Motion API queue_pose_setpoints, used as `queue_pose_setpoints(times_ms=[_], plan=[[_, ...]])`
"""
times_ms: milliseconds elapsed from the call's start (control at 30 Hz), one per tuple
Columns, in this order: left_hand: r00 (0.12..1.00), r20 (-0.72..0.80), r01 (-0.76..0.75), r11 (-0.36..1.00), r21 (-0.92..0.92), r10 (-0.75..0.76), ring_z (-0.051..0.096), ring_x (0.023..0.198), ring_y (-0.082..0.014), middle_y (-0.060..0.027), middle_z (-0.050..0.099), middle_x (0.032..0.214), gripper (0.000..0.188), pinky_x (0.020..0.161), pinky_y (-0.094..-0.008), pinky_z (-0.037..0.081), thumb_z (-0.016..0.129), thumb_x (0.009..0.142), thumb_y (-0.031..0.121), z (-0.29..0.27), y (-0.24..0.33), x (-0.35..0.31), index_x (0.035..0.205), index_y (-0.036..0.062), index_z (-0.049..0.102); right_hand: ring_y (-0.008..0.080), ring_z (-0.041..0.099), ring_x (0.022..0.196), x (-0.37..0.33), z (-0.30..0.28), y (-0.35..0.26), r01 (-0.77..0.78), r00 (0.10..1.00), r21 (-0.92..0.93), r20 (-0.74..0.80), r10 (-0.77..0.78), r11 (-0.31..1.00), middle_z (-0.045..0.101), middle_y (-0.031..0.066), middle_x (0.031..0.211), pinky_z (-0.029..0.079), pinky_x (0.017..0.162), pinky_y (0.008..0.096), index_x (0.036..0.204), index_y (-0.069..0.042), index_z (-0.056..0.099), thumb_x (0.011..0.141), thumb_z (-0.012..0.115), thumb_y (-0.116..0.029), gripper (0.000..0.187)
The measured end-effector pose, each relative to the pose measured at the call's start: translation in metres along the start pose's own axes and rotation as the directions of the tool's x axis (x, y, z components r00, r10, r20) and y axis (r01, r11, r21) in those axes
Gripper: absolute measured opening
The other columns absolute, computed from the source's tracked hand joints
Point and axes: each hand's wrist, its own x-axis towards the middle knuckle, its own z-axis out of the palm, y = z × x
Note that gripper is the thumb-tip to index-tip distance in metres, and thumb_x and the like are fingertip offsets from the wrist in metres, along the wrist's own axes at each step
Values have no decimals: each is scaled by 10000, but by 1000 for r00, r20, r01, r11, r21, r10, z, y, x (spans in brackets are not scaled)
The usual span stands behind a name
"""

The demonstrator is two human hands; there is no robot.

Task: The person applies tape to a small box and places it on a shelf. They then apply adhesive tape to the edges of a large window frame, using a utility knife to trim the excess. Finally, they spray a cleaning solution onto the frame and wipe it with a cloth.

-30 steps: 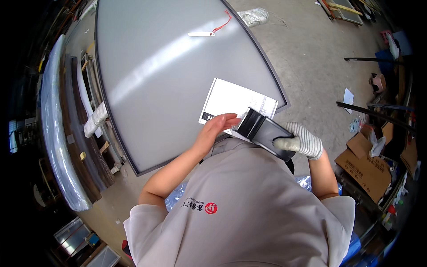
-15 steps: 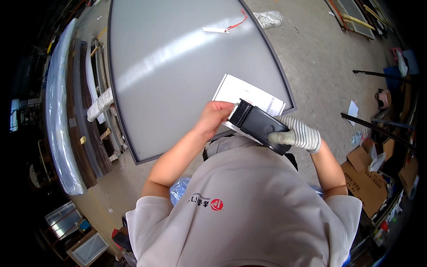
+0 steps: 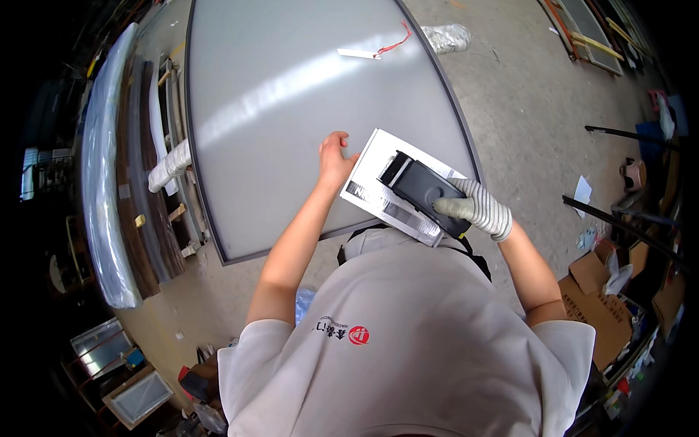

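wide open over the gray framed panel [image 3: 269,167], on the left and toward the far end, past only a white tag [image 3: 358,53] with red string [image 3: 397,42]. tight between left hand [image 3: 335,156] and white box [image 3: 368,171]; hard to tell whether touching. blocked above the box by the black device [image 3: 419,186] in the right hand [image 3: 477,207]. hemmed in on the near side by the shirt [image 3: 422,313]. roomy rightward over concrete floor [image 3: 531,109], up to dark bars [image 3: 619,227] jutting in.
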Motion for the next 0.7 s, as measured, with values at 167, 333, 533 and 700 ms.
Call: queue_pose_setpoints(times_ms=[167, 333, 533, 700], plan=[[888, 452, 298, 858, -418, -88, 604, 922, -330, -174, 652, 895, 342, 838, -388, 465, 535, 921, 319, -19, 37, -4, 1025, 0, 603, 149, 537, 1031, -11, 0, 31, 112, 994, 20, -16, -112, 994, 585, 76, 1130, 433, 909, 288, 1239, 26, 513, 783, 692, -274, 574], [948, 113, -314, 937, 153, 299, 441, 1215, -414, -270, 541, 1199, 577, 1016, -456, 346, 542, 894, 395, -45, 88, -32, 1209, -88, 504, 152, 528, 1041, -17, 4, 42, 203, 966, 212, -201, -161, 956, 582, 76, 1133, 424, 923, 292, 1263, 32, 487, 815, 653, -263, 562], [857, 408, -433, 868, 244, 313, 188, 1312, -538, -427, 255, 1343, 1058, 1070, -538, 222, 708, 647, 560, -11, 133, -108, 1252, -221, 330, 108, 572, 899, -6, 7, 1, 121, 969, 340, -244, -37, 933, 615, 47, 1022, 469, 803, 249, 1189, -5, 547, 872, 594, -268, 414], [854, 385, -480, 814, 327, 349, 218, 1291, -555, -457, 261, 1317, 1083, 1070, -541, 220, 682, 625, 571, 6, 128, -100, 1242, -244, 325, 97, 581, 796, -21, 4, 0, 104, 959, 359, -283, 2, 928, 632, 39, 930, 482, 722, 237, 1133, 4, 582, 844, 617, -289, 414]])
